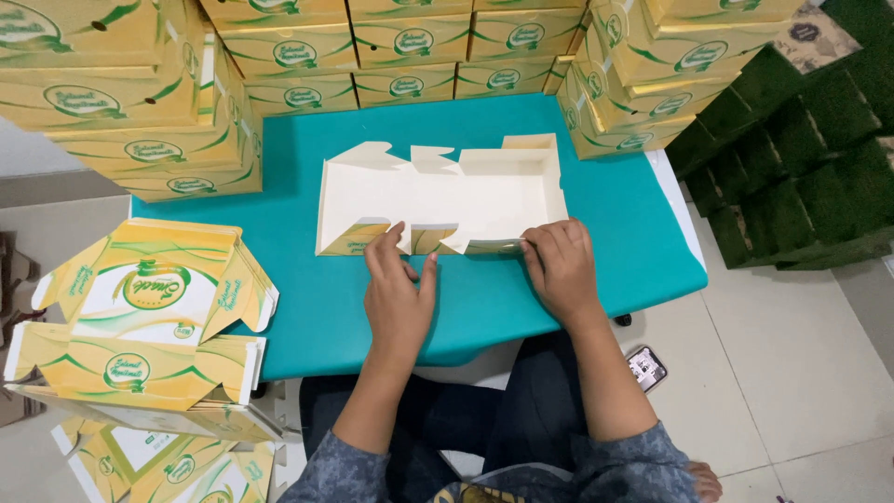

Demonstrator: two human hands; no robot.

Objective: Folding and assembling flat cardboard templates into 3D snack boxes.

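The teal table [596,233] filled the space under and ahead of both hands, giving a flat bed against which card could be pressed. Beyond the hands, along the far edge and off to the left and right, stood walls of finished yellow boxes [400,47], stacked in rows, seemingly parked out of the working area. To the right of the right hand, off the table, dark green boxes [801,158] were piled in steps.

To the left of the left hand, overhanging the table's corner, lay a pile of flat yellow box blanks [149,317], printed side up, close enough to be reached without stretching.

Directly ahead of the fingers lay the half-folded box blank [438,200], pale inner side up, its far and side walls partly raised so that it already formed a shallow tray. Its near edge, with printed flaps turned up, sat right under the fingertips.

The left hand [399,293] lay palm down with fingers loosely spread, fingertips touching the near flaps at the middle of the blank, apparently holding them flat. The right hand [559,270] was curled over the near right corner, fingers pressed together on the card's edge, likely creasing it; whether the thumb pinched beneath could not be seen.

Near the right elbow, on the floor, lay a phone [646,367].
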